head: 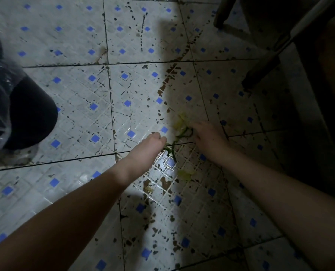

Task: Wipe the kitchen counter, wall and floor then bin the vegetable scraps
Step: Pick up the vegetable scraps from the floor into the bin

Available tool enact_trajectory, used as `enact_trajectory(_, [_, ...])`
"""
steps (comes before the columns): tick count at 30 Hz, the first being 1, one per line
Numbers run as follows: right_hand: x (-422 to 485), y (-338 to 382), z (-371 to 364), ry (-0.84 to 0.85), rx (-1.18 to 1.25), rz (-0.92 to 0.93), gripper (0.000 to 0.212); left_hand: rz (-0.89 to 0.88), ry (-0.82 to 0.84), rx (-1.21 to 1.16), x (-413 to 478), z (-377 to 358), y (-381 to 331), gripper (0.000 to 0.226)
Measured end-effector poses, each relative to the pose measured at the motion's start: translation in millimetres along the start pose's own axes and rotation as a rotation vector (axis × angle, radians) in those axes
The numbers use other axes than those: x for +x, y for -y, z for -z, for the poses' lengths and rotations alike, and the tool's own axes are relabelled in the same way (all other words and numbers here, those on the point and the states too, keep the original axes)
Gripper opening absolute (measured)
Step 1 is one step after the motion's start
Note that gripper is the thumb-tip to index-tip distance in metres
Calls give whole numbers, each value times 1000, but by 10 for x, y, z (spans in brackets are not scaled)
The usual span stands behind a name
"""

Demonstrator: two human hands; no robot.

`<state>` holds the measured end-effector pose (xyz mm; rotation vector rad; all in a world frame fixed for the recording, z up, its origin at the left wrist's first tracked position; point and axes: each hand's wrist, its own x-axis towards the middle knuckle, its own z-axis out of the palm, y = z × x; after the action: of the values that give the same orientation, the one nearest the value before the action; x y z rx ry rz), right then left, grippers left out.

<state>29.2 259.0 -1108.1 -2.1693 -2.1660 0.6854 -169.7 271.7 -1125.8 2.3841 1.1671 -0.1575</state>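
Grimy floor tiles (75, 45) with blue diamonds fill the view, lit in a strip down the middle and dark at the edges; at 9 o'clock stands a dark bin (30, 114) with a clear liner, well apart from the scraps.

Left hand (149, 145) sits just left of centre, its fingers (161, 140) curled under and seemingly pinching the near end of the green stalks (173, 147). These stalks run from that hand towards 1 o'clock, long axis slanting up to the right, ending at the pale leaf scraps (179, 122); another pale scrap (185, 175) lies at 6 o'clock from them, between the two forearms.

Right hand (209, 139) comes in from 4 o'clock, fingers (197, 127) fairly straight, tips touching the pale leaves and gripping nothing clearly; it is the nearer hand for those.

Dark furniture legs (260, 73) stand at 2 o'clock; no writing or label can be read.
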Motion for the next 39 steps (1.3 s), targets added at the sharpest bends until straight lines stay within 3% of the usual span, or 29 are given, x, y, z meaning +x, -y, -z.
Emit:
enact_trajectory(11, [287,63,-143,198,-72,13,73,-37,-21,-17,-46,47,25,38])
enact_trajectory(15, [283,34,-224,152,-81,36,62,-39,-16,-9,-66,67,1,39])
enact_trajectory(22, [277,3,-245,11,3,65,17,-42,22,49,-46,66,-4,46])
enact_trajectory(30, [242,8,-202,110,67,-10,20,-36,-8,39,-62,61,89,38])
enact_trajectory(39, [170,158,3,90,41,-58,19,66,-62,69,-186,207,234,34])
